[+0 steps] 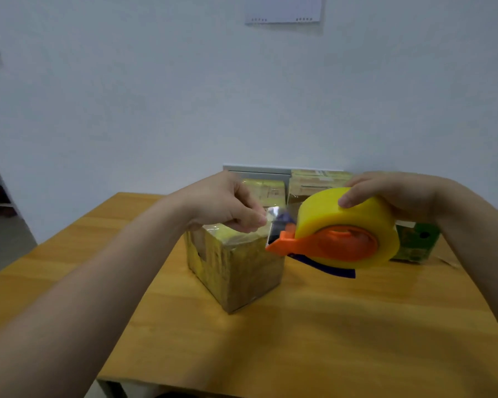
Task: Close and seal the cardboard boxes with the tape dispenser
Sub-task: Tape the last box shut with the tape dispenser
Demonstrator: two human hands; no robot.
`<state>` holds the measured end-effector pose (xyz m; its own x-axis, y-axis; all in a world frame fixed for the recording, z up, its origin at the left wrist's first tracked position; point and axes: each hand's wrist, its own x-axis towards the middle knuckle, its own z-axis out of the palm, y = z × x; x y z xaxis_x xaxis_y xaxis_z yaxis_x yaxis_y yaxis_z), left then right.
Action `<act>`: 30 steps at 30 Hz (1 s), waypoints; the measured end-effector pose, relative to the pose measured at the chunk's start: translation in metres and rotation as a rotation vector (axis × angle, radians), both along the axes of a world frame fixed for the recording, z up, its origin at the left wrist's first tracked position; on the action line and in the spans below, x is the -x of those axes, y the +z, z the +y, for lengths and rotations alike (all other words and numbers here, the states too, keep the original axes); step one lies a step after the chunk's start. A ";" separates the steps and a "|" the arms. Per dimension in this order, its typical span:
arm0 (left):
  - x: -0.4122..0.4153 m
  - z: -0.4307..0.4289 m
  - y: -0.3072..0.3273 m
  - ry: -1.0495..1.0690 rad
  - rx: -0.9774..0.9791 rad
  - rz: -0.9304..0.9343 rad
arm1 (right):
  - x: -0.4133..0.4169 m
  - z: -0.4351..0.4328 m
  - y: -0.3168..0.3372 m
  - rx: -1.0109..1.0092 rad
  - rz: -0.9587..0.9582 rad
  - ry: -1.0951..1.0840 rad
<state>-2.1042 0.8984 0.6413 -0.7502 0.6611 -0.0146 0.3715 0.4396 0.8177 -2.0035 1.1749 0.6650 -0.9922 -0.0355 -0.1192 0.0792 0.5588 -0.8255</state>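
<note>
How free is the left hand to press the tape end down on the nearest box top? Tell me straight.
Probably free, yes. The left hand pinches the loose tape end just above the nearest box; nothing lies between. The right hand holds the tape dispenser off to the side.

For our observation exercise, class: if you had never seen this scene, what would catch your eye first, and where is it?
The bright yellow tape roll on its orange tape dispenser stands out first, held up by the right hand at centre right. Just left of it, the left hand pinches the clear tape end above a cardboard box standing on the wooden table. More boxes sit behind, against the wall.
</note>
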 end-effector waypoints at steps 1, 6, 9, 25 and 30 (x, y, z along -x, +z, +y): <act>0.000 -0.004 -0.001 0.023 -0.029 -0.040 | 0.002 0.002 0.001 0.022 -0.024 0.007; 0.002 -0.015 -0.009 0.106 -0.145 -0.146 | 0.012 0.003 0.007 0.051 -0.128 0.092; 0.001 -0.018 -0.020 0.141 -0.208 -0.207 | 0.014 -0.002 0.013 0.014 -0.181 0.070; 0.001 -0.002 -0.048 0.305 -0.124 -0.044 | 0.049 -0.022 0.003 -0.568 0.028 -0.060; 0.009 -0.019 -0.052 0.221 -0.184 -0.112 | 0.043 -0.032 0.001 -0.538 0.012 -0.018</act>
<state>-2.1130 0.8796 0.5895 -0.8766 0.4812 -0.0006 0.1861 0.3402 0.9217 -2.0466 1.1430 0.6656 -0.9935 0.0448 -0.1043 0.0852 0.9016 -0.4240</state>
